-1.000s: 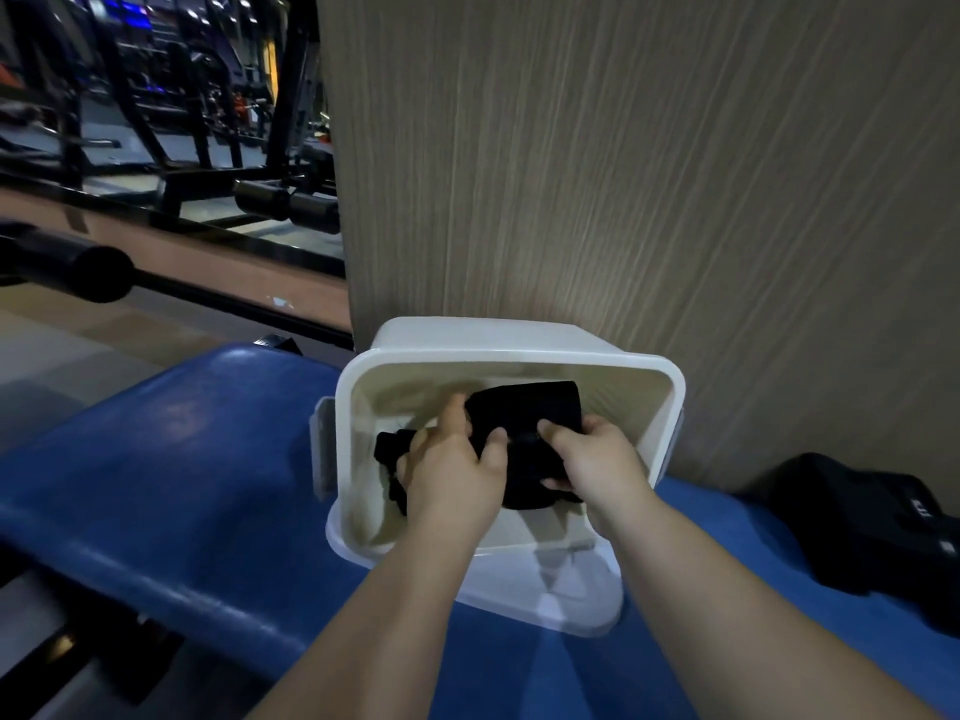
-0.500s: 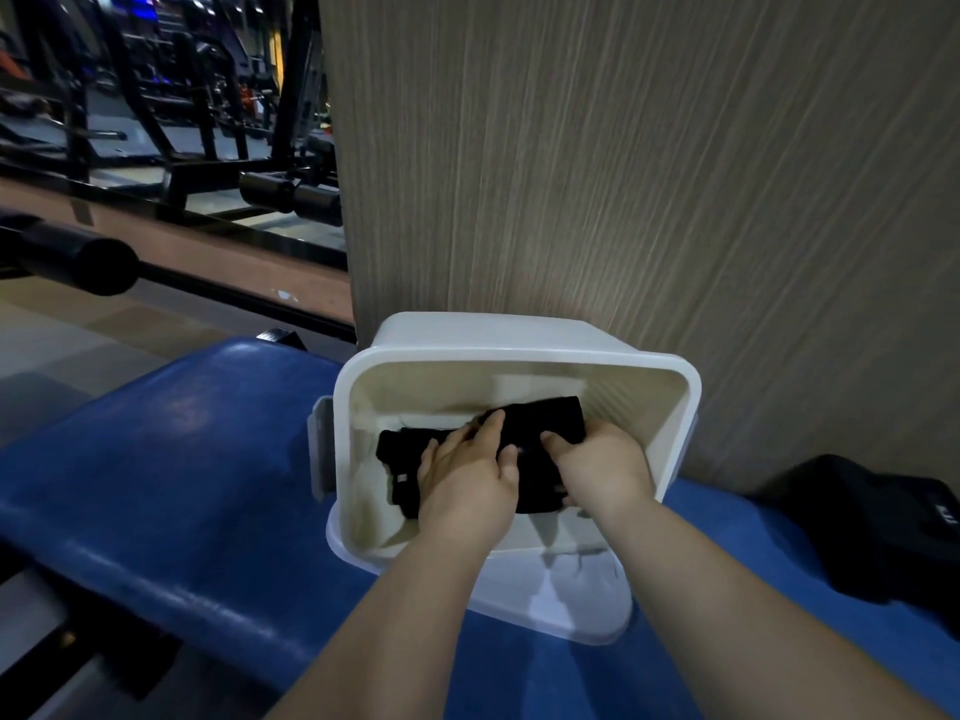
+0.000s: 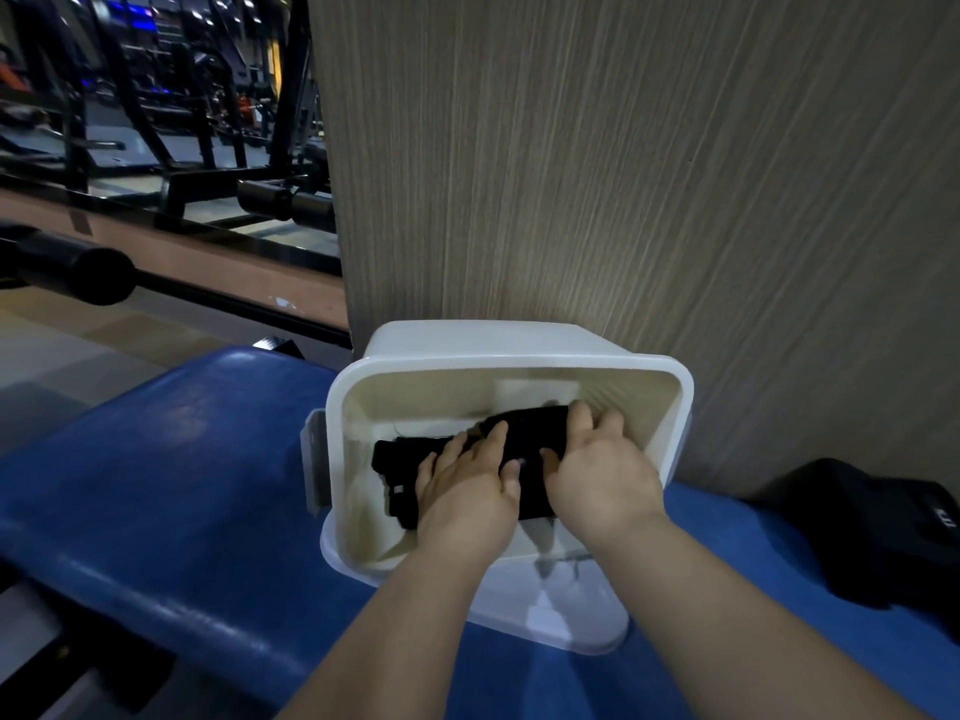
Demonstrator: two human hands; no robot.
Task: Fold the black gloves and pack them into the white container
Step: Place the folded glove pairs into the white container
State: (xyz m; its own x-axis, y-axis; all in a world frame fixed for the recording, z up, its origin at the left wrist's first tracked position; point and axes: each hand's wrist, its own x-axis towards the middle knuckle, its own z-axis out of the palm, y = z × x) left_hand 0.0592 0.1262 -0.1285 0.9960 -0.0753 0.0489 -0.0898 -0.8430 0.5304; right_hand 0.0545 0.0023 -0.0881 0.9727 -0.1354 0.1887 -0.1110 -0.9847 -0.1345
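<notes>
Black steel gym frames (image 3: 171, 148) and a padded bar (image 3: 78, 267) are standing at far left as a person is working over a blue padded bench (image 3: 156, 485). At the bench's middle the white container (image 3: 332, 459) is sitting against a wood-grain panel (image 3: 623, 174), its mouth tipped toward the camera. A flat white piece (image 3: 561, 621), probably its lid, is lying beneath its near edge.

Inside, the black gloves (image 3: 397, 475) are lying folded in a compact bundle on the container's floor, the left end bare and the rest under the hands. The left hand (image 3: 467, 491) is pressing on the bundle's middle with fingers straight and flat, gripping nothing. Just beside it, the right hand (image 3: 597, 475) is covering the bundle's right end, fingers spread and reaching its far edge near the container's right wall. Whether those fingertips are hooking under the fabric is not clear. At far right a black bag (image 3: 883, 543) is resting on the bench, well apart from the container.

The packing step appears to be nearing its end, as the gloves are already in the container and are being flattened into place. The next move is likely calling for both hands to lift straight out without dragging the folds open.
</notes>
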